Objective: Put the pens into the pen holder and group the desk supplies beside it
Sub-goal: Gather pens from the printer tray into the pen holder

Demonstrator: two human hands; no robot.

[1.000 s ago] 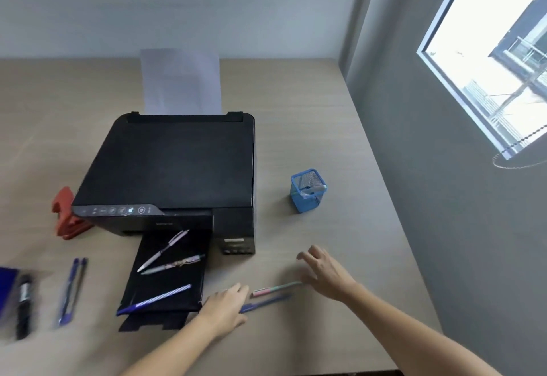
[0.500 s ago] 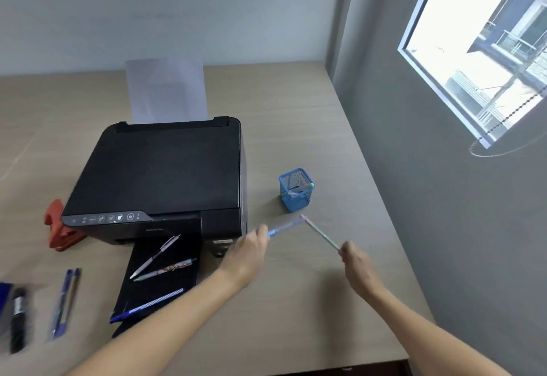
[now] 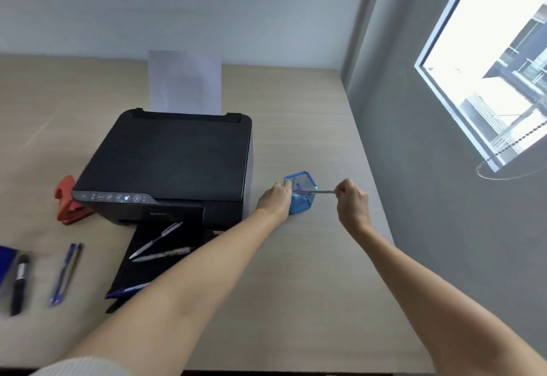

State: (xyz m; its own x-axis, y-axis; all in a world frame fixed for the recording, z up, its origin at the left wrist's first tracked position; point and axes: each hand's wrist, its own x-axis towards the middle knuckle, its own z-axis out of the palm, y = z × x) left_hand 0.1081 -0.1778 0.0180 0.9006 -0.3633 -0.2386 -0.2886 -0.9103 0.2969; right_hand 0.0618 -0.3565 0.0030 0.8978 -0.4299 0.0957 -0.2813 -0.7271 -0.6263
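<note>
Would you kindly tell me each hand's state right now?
Left hand: at the pen holder; grip cannot be told.
Right hand: holding a pen.

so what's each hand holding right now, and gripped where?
Right hand pinches a pen at its outer end, the other end over the blue pen holder. Left hand is at the holder's rim; whether it grips anything cannot be told.

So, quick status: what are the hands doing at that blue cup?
Left hand at the pen holder rim, grip unclear. Right hand pinching a pen, tip over the holder. More pens on the printer tray. Nothing blocking.
</note>
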